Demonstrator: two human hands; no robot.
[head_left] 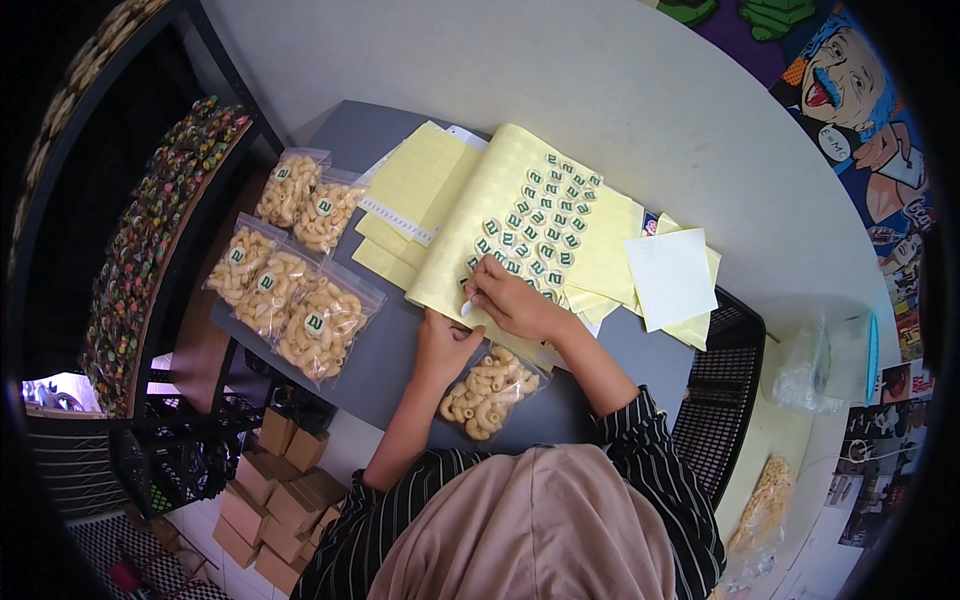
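Observation:
A yellow sticker sheet (450, 250) lies on the grey table, covered with rows of round cream stickers bearing a green mark. My left hand (443, 348) grips the sheet's near edge, thumb toward the right. Over the sheet's near-left corner, my right hand (510, 300) pinches a small white round sticker (467, 308) between thumb and fingertips. Close in front of me, between my forearms, lies a clear bag of elbow macaroni (490, 392) with no sticker showing; its upper part is partly covered by my hands.
Several stickered macaroni bags (315, 325) lie at the table's left. More yellow sheets (415, 180) and a white lined paper (672, 278) surround the sticker sheet. A black plastic crate (725, 400) stands to the right, a dark shelf (180, 250) to the left. Cardboard boxes (290, 510) sit below.

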